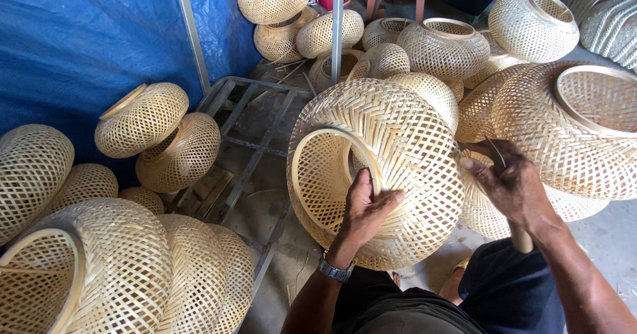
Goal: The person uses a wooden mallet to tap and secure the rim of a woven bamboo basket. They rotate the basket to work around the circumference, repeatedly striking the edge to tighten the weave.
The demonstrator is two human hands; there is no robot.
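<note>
A round woven bamboo lampshade (398, 141) rests in front of me, its ringed opening facing left. My left hand (367, 209) grips the rim of that opening, thumb lying across the weave. My right hand (507, 181) is at the shade's right side, closed on a thin dark blade-like tool (494, 153) with a wooden handle showing below the wrist. A watch sits on my left wrist.
Several similar woven shades lie all around: a large one (577, 128) right, a stack (113, 274) lower left, two (159, 135) beside a blue tarp (73, 35). A metal frame (255, 151) lies on the concrete floor, with an upright pole (338, 22).
</note>
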